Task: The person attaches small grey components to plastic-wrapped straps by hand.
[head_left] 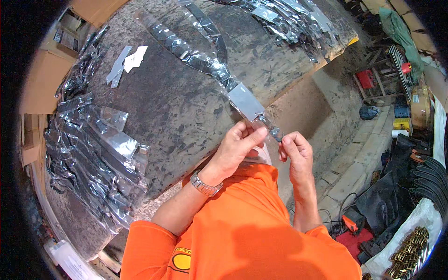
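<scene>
Head: packet (246, 101), scuffed tabletop (182, 112), cluttered floor (343, 165)

Left margin: brown cardboard boxes (49, 84), with a white plastic box (70, 261) in the lower corner. Upper right: a crumpled green cloth (396, 35) near a slatted wooden frame (379, 88) and a red container (366, 79). Right: a yellow container (402, 124) above a small white cylinder (400, 133). Lower right: gold-coloured metal pieces (409, 252), massed beside white sheeting (431, 219).

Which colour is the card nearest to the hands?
Grey; the card shows best in the head view.
</scene>
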Tool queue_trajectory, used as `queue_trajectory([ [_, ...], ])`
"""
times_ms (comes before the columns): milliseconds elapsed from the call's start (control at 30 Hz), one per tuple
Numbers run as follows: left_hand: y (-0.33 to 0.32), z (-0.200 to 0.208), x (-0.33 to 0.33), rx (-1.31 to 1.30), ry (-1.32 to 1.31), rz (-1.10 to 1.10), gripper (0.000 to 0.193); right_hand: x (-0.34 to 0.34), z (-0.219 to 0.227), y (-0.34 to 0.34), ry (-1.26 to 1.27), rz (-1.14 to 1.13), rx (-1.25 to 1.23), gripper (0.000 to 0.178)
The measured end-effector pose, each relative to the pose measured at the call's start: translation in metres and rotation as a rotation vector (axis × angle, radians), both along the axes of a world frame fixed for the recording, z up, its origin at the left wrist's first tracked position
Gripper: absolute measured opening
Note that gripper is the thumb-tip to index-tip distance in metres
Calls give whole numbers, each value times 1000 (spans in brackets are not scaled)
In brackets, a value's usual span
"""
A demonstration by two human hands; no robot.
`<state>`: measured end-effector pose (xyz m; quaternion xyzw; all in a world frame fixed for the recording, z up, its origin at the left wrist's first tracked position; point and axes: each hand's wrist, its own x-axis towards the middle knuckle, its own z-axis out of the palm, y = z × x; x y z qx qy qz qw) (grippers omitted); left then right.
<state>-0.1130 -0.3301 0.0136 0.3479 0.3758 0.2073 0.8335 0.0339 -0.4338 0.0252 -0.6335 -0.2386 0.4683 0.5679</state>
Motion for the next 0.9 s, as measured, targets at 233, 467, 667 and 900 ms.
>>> queue_trajectory([
  [233,11,-7,5,-71,11,-126,31,7,-5,-1,-43,10,23,21],
  [467,6,-7,7,-51,-75,-225,22,13,-6,0,-86,-42,33,25],
  [667,16,-5,4,-42,-71,-331,26,14,-11,-1,-97,-75,45,24],
  [900,18,-11,10,-8,-18,-329,24,4,-4,-11,-187,-106,-22,15],
])
